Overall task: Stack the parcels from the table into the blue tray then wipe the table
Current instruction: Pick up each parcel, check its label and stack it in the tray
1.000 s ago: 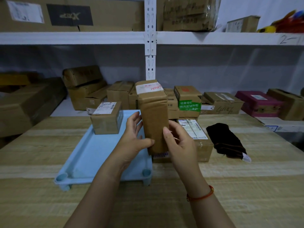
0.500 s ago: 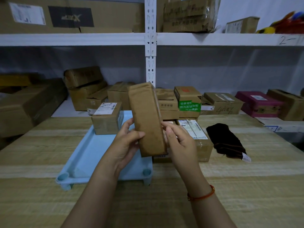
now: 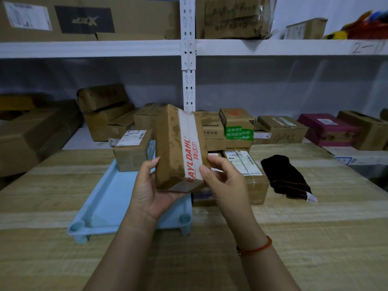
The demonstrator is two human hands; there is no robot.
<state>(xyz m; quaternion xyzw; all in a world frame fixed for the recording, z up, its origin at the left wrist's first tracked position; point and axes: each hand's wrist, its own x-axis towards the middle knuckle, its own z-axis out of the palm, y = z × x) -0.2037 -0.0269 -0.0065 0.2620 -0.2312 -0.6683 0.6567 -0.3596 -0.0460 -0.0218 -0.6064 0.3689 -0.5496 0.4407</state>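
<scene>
Head view: I start with the wooden table (image 3: 315, 238), which fills the lower half of the frame, shelving with cartons behind it. Blue tray (image 3: 109, 198) sits left of centre, long axis running away from me, mostly bare. One labelled parcel (image 3: 132, 150) sits at its far end.

Centre frame, the taped parcel (image 3: 178, 148) is held up off the table, above the tray's right edge. Its long axis stands near upright, top leaning away and a little left. Left hand (image 3: 153, 192) cups the bottom corner from below and the left side, fingers wrapped on it. Right hand (image 3: 224, 181) pinches the lower right edge, thumb on the printed tape. Both closed on the box, neither spread.

My read: mid-transfer, parcel two of the visible ones. The tray floor lies down and left of the hands, so the left hand is nearer the drop spot. The box needs tipping flat so its long axis runs along the tray.

Right of the hands, a flat labelled parcel (image 3: 243, 164) is still on the table, a second box under or in front of it, can't separate them cleanly. Black cloth (image 3: 285, 177) lies further right, untouched; wiping not started.
</scene>
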